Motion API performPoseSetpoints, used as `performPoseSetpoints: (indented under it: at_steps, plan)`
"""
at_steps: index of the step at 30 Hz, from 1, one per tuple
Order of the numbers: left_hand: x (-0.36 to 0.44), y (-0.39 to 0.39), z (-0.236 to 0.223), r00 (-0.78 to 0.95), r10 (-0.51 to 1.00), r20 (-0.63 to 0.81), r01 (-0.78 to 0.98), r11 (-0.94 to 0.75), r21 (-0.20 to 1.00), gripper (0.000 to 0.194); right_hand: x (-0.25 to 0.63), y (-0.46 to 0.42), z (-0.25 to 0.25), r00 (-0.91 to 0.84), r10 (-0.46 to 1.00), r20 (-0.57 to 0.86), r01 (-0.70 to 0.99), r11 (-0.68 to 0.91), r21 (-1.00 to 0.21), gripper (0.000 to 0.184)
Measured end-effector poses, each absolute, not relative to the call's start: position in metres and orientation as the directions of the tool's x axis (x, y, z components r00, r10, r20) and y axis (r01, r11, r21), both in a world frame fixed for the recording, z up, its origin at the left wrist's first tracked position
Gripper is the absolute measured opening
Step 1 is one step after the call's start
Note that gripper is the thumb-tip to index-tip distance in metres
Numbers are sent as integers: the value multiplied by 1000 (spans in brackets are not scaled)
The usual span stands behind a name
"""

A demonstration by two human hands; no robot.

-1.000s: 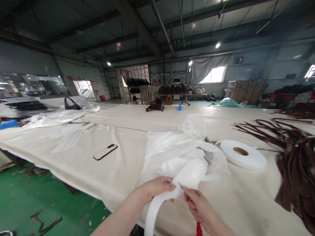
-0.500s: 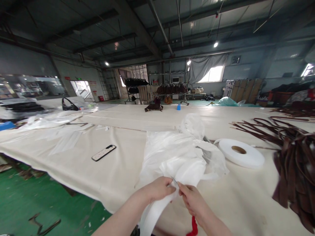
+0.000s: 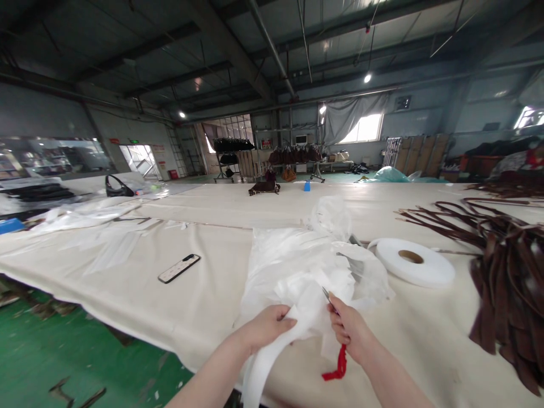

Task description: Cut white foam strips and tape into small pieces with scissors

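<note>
Parting from the left hand (image 3: 272, 328) since the earlier frame, the right hand (image 3: 346, 324) is gripping a small bladed tool (image 3: 326, 293) with a red tie (image 3: 340, 365). Left thumb and fingers are pinching a white strip (image 3: 268, 355), probably steadying it; it is trailing toward the worktop's (image 3: 204, 317) near edge. Blades, near that thumb earlier, are now pointing over the white pile (image 3: 276, 258), leaving a gap between the hands.
</note>
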State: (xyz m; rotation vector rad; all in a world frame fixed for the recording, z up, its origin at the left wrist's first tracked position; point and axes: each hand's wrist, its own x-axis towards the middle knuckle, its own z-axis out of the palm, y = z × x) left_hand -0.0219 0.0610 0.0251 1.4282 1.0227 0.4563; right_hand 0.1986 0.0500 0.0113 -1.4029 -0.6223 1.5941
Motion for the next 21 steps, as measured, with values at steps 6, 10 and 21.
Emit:
performPoseSetpoints:
  at_steps: [6,10,21]
  plan:
    - [-25,59,22,502,813,-295,173,240,955,49,197,13,12,-115,850,-514,-173,-527,-832,42]
    - [-23,59,22,501,808,-312,139,280,950,51,185,0,4,-162,814,-558,-150,-580,-801,44]
    - [-27,61,18,441,818,-369,107,360,927,51,181,-2,1,-137,819,-557,-132,-572,-809,43]
